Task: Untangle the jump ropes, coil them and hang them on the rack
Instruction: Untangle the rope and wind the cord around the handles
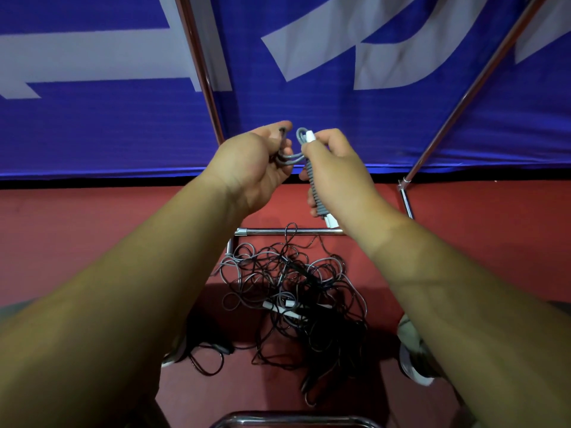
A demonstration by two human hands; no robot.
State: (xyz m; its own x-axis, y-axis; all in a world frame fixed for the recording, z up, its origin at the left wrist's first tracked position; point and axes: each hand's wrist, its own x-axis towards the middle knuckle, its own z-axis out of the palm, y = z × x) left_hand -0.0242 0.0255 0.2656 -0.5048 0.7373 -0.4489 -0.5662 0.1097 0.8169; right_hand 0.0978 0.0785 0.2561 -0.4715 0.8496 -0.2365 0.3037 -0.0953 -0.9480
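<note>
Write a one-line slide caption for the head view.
Right hand grips a cord-wrapped jump rope handle, left hand holds its grey loops, above the tangled pile of ropes.

One grey coiled rope raised; other ropes tangled on floor.

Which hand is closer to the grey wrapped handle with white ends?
Right. The right hand grips the grey rope-wrapped handle with white ends; the left hand holds grey rope loops beside it.

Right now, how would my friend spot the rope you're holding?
Look in front of the blue banner. The right hand grips a grey rope wound tightly round white-tipped handles, loops reaching the left hand. Unlike the loose tangle on the red floor, it is a neat bundle.
</note>
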